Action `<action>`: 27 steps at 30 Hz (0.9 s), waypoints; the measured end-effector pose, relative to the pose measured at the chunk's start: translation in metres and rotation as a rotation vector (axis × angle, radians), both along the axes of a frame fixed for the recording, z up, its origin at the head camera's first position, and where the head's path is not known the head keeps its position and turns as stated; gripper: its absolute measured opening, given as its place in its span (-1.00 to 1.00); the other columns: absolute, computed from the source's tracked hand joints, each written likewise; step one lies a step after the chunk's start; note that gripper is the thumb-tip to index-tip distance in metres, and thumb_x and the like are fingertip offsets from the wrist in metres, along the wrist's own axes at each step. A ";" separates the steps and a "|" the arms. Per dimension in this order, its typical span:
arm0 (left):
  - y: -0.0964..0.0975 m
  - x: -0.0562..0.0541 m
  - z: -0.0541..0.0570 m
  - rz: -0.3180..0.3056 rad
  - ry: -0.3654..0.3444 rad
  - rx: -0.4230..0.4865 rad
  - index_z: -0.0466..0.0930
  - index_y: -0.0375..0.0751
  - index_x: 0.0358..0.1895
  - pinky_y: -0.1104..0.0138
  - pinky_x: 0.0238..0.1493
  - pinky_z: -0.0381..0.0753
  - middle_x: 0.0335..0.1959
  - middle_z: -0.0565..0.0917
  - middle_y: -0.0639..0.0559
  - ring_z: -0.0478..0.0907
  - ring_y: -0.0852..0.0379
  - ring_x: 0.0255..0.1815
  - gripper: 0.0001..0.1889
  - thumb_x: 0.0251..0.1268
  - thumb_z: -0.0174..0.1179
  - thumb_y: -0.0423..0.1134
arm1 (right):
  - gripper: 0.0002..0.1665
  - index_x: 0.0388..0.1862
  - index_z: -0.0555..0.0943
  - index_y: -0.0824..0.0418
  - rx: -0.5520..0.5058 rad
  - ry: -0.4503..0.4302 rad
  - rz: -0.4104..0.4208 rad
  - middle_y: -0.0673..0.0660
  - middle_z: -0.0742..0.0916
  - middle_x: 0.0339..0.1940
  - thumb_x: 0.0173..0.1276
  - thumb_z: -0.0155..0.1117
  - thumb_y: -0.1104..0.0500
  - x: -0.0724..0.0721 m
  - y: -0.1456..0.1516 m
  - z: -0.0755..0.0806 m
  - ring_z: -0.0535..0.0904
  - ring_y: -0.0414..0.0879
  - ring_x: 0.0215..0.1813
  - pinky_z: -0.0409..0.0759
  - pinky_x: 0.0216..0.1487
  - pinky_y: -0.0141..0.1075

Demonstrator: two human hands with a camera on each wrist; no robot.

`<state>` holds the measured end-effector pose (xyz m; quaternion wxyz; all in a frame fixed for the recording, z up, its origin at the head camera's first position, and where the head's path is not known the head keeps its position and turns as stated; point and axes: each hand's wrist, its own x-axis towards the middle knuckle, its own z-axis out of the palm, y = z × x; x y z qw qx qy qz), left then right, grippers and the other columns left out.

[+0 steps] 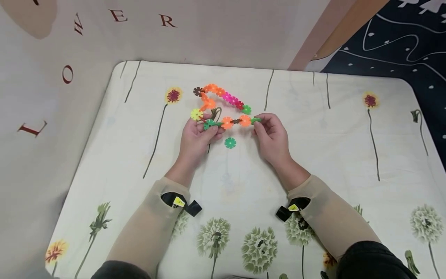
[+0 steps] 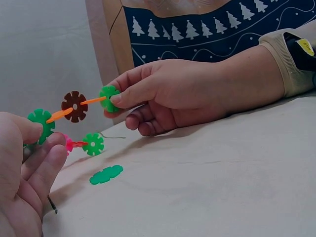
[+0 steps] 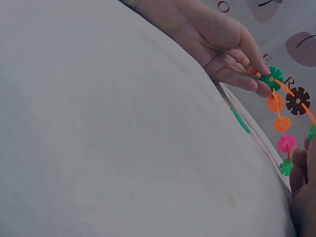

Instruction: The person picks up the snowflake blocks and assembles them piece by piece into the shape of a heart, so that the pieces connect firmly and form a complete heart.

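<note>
A chain of interlocking flower-shaped plastic discs (image 1: 227,123) stretches between the two hands, above the table. The left hand (image 1: 195,139) pinches a green disc (image 1: 209,124) along the chain, with a yellow disc (image 1: 196,114) beside its fingers. At one end, the right hand (image 1: 273,137) pinches another green disc (image 2: 107,92) between thumb and fingers. Orange discs and a brown disc (image 2: 75,106) link the two held ones. Past the left hand, the chain bends back through orange, pink and red discs to a green end disc (image 1: 246,109). A loose green disc (image 1: 230,143) lies between the hands.
The table (image 1: 313,155) has a white cloth printed with flowers and dandelions. Behind it and at the left hangs a pale fabric wall (image 1: 226,42) with letters. A dark patterned panel (image 1: 393,54) stands at the back right.
</note>
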<state>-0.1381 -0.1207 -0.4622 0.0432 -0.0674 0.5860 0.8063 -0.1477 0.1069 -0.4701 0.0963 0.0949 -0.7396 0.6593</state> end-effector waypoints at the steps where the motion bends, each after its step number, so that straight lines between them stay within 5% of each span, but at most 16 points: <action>1: 0.000 0.000 0.000 0.001 0.000 -0.003 0.39 -0.27 0.27 0.20 0.03 0.76 -0.05 0.77 -0.27 0.82 -0.02 -0.08 -0.61 0.50 0.22 -0.56 | -0.85 0.06 0.56 0.49 -0.001 0.002 0.000 0.44 0.67 -0.20 0.58 0.19 0.46 0.000 0.000 0.000 0.62 0.14 -0.28 0.64 -0.18 -0.34; 11: 0.000 0.000 0.000 -0.003 -0.010 -0.041 0.35 -0.39 0.35 0.19 0.04 0.76 -0.01 0.74 -0.29 0.81 -0.02 -0.09 -0.53 0.47 0.24 -0.59 | -0.87 -0.05 0.65 0.58 0.082 0.128 -0.054 0.51 0.70 -0.35 0.49 0.22 0.57 -0.001 -0.001 0.000 0.56 0.29 -0.35 0.51 -0.26 -0.48; 18: -0.002 -0.001 0.000 -0.024 -0.026 -0.073 0.36 -0.41 0.35 0.19 0.07 0.75 0.02 0.73 -0.29 0.80 -0.02 -0.10 -0.55 0.48 0.23 -0.59 | -0.87 -0.08 0.72 0.47 0.126 0.166 -0.026 0.39 0.75 -0.36 0.49 0.28 0.53 -0.002 0.003 0.000 0.58 0.00 -0.36 0.55 -0.25 -0.44; 27: 0.000 0.000 0.003 -0.001 -0.082 -0.145 0.41 -0.26 0.27 0.23 0.02 0.76 0.00 0.75 -0.27 0.81 0.03 -0.13 -0.54 0.42 0.31 -0.57 | -0.86 -0.06 0.74 0.41 0.151 0.165 0.023 0.32 0.76 -0.31 0.51 0.29 0.49 -0.001 0.008 0.002 0.58 -0.03 -0.34 0.56 -0.25 -0.41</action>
